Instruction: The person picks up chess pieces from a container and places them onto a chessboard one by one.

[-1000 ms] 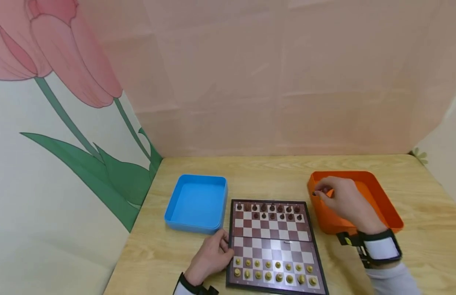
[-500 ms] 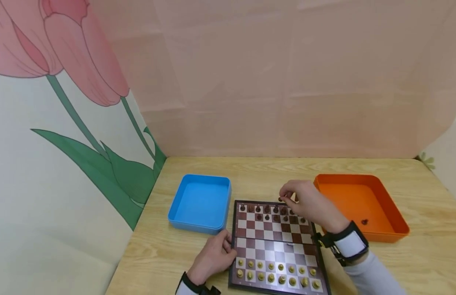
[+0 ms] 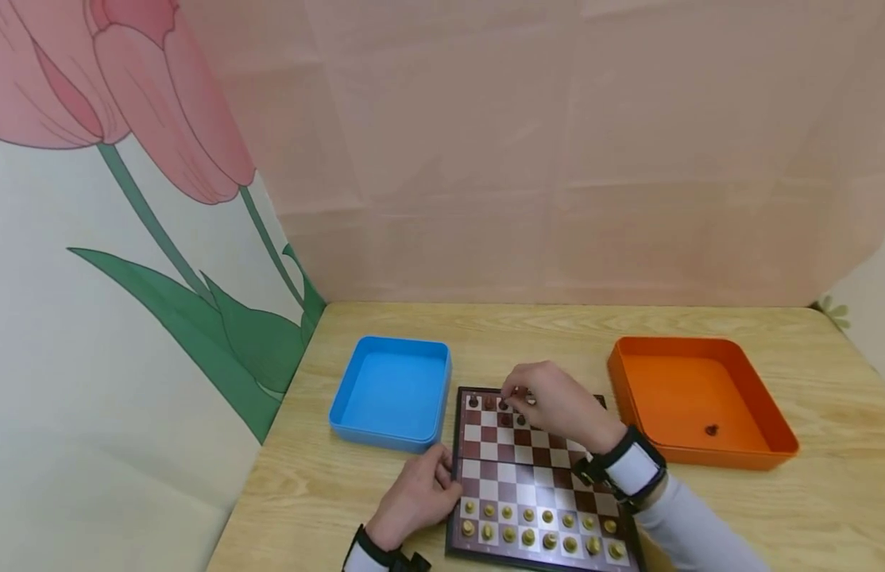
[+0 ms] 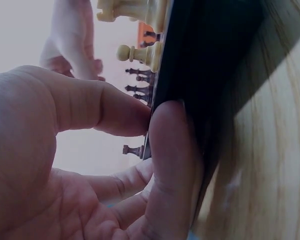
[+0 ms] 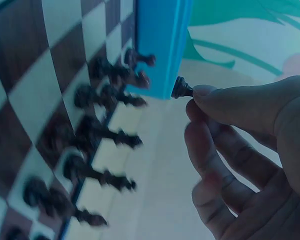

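A folding chessboard [image 3: 510,477] lies on the table, with several light chess pieces [image 3: 528,538] in two rows on its near side. Dark chess pieces [image 5: 102,175] stand along the far side, partly covered by my right hand in the head view. My left hand [image 3: 417,494] grips the board's left edge, one finger beneath and another on top in the left wrist view. Between thumb and fingertips, my right hand [image 3: 557,403] pinches a small dark chess piece [image 5: 180,89] above the board's far edge. Fingers hide the top of that piece.
To the right of the board is an orange tray [image 3: 728,459] with one dark chess piece [image 3: 712,430] inside. A blue tray [image 3: 385,438] stands left of the board's far corner. Fabric [image 3: 485,199] hangs behind the table.
My right hand has moved left from over the orange tray to above the board's far rows, holding a dark chess piece. The left hand stays on the board's edge.
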The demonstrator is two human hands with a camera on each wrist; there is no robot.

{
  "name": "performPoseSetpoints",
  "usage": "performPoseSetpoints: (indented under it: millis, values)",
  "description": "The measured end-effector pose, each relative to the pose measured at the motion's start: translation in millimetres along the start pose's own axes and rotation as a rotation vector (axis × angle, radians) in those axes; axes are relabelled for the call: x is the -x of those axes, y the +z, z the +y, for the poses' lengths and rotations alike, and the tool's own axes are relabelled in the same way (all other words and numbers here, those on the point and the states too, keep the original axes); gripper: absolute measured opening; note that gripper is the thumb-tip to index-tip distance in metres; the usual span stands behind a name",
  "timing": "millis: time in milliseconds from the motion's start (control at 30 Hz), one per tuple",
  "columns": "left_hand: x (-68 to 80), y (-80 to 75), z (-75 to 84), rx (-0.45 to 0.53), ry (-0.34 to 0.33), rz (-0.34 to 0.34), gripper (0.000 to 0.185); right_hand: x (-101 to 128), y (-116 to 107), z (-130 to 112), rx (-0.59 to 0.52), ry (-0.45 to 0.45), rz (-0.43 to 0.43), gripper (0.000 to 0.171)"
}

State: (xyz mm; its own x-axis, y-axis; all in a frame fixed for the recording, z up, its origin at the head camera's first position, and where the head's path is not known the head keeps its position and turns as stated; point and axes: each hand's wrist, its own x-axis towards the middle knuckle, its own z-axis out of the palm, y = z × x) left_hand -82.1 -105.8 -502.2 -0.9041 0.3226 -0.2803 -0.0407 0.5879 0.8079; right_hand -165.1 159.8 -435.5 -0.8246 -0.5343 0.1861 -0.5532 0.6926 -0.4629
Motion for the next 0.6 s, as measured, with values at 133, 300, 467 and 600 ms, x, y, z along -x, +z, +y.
performPoseSetpoints:
  millis: [133,300,467,600]
  values:
    - [0.7,0.0,-1.0,0.006,0.005,0.0,0.018,-4,10,-2,-0.008,0.009,-0.031,0.012]
    - [0.5,-0.1,-3.2,0.006,0.013,0.0,0.017,-8,20,-1,-0.001,-0.01,-0.055,0.013]
    - [-2.3,-0.2,-5.3,0.006,0.004,-0.002,0.017,-10,29,1,0.007,-0.053,-0.049,0.015]
    - [-3.4,-0.2,-5.3,0.005,0.0,-0.002,0.018,-11,33,3,0.006,-0.056,-0.051,0.016]
